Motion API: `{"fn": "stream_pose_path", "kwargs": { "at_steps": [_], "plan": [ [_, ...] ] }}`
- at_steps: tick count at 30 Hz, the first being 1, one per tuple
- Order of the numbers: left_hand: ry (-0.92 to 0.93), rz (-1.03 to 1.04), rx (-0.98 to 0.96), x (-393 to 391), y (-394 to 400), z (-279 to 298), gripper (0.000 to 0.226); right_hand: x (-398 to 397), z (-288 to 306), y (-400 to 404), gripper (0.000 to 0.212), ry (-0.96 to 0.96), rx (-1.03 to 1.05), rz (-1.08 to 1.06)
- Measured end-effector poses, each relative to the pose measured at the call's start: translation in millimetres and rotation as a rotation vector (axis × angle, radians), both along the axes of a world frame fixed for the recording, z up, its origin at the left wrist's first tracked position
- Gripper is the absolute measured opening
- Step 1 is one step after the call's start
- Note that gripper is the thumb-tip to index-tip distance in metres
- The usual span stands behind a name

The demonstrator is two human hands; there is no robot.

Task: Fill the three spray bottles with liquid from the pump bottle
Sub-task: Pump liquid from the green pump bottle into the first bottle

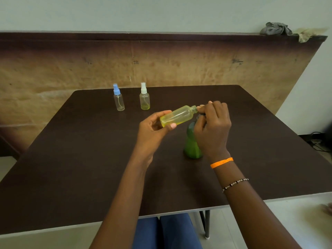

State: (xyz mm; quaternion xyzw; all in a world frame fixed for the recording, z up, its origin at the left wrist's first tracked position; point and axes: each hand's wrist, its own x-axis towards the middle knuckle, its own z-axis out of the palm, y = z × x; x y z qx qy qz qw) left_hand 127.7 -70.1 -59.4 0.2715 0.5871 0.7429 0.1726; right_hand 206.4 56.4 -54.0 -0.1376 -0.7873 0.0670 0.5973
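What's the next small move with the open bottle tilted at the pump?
Probably press the pump head down. The left hand holds the uncapped spray bottle tilted, its open neck at the green pump bottle under the right hand. Only a little yellow liquid shows inside, so it looks far from full.

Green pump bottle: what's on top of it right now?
The right hand covers the top of the green pump bottle, hiding the pump head. The left hand holds the uncapped spray bottle tilted, neck toward it.

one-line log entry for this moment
left hand: holds uncapped spray bottle tilted | right hand: on pump bottle top | blue-capped bottle, white-capped bottle: standing behind
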Motion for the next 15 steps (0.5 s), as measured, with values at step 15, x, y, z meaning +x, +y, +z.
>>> {"fn": "stream_pose_path", "kwargs": {
  "at_steps": [15],
  "plan": [
    [0.033, -0.012, 0.018, -1.7, -0.3, 3.9, 0.041, -3.4, -0.9, 1.2, 0.024, 0.030, -0.032, 0.010]
  ]
}}
